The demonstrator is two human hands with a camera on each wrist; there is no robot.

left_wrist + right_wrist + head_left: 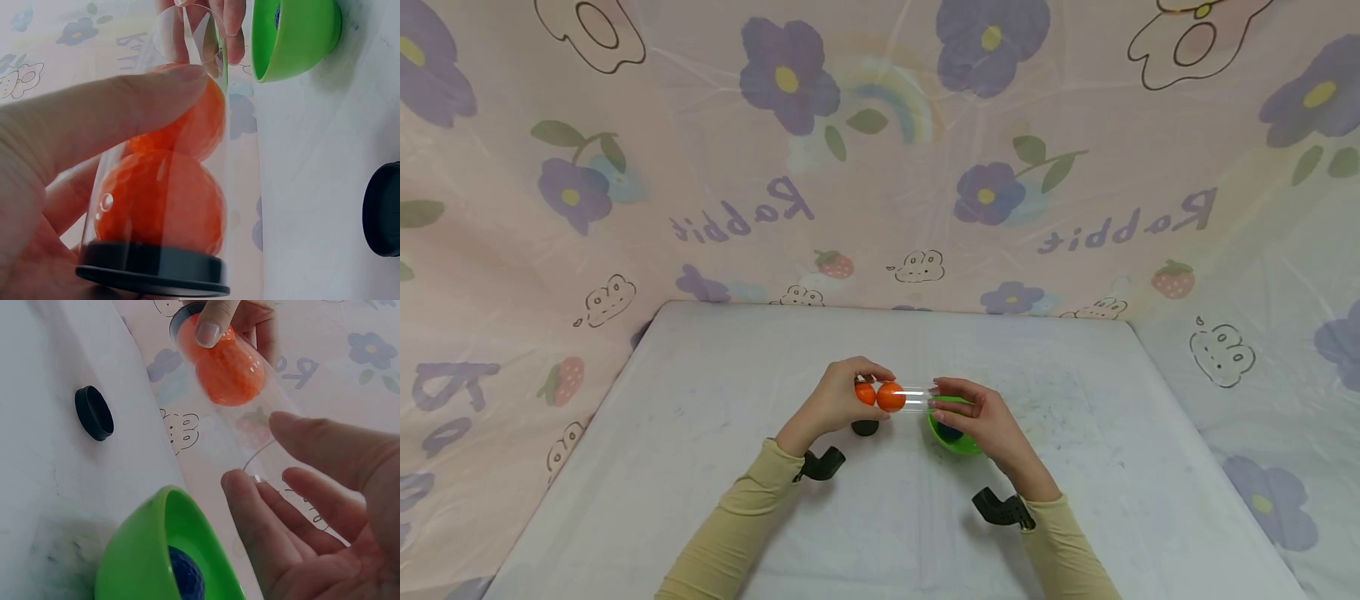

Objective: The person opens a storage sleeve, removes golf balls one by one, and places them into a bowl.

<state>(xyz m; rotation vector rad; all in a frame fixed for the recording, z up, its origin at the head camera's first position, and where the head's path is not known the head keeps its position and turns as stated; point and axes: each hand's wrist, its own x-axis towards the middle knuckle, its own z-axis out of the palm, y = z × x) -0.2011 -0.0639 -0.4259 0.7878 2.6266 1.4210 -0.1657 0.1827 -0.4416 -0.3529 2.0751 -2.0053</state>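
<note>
My left hand (841, 398) grips a clear plastic tube (917, 400) that lies nearly level above the table. Two orange dimpled balls, like golf balls, sit in it, one (159, 203) against the black end cap (150, 265) and the other (230, 374) beside it. At the tube's uncapped mouth is my right hand (981, 410), its thumb and fingertips at opposite sides of the rim. Below this hand, a green bowl (134, 556) stands on the table with a dark blue ball (187, 572) inside. The left thumb covers part of the second orange ball in the left wrist view.
A loose black cap (94, 414) lies on the white-covered table (880, 517), under the left hand in the head view. Printed cloth (880, 183) hangs behind the table and along both sides. Black wrist-worn mounts (823, 464) stick out inward from both sleeves.
</note>
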